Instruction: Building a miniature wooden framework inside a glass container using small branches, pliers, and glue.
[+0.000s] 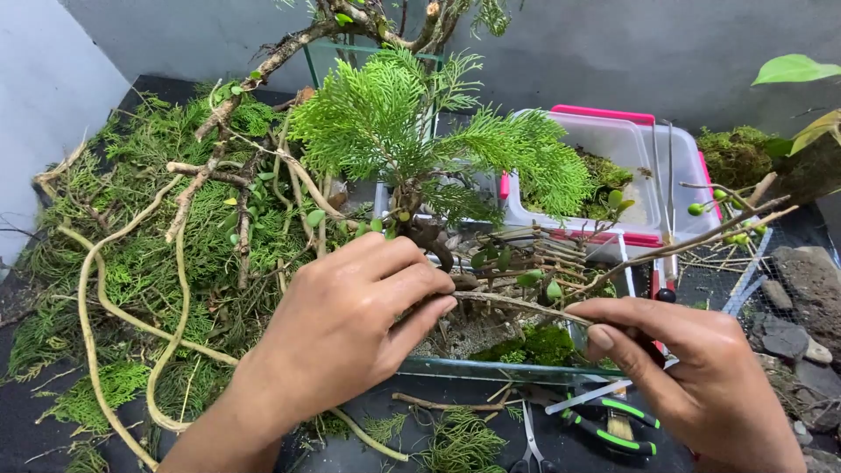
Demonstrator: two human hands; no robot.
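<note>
Head view: the left hand (350, 320) has its fingers (419, 278) closed around the near end of a thin bare twig (517, 305), at the foot of a small green conifer sprig (412, 123) standing in a low glass tank (491, 368). The right hand (692, 368) pinches the same twig farther along, thumb and forefinger narrow on it, the other fingers curled under. The twig runs roughly level between the two hands, above a patch of moss (534, 343) inside the tank. Left of the tank, a heap of cut conifer foliage (131, 254) and pale bent branches (114, 307) covers the dark surface (26, 429). Behind the tank sits a clear plastic box with a pink rim (613, 149), holding more moss. Pliers with green-and-black handles (613, 429) and small scissors (530, 451) lie on the surface just in front of the tank, near the right hand. Grey stones (788, 324) lie at the right edge.
</note>
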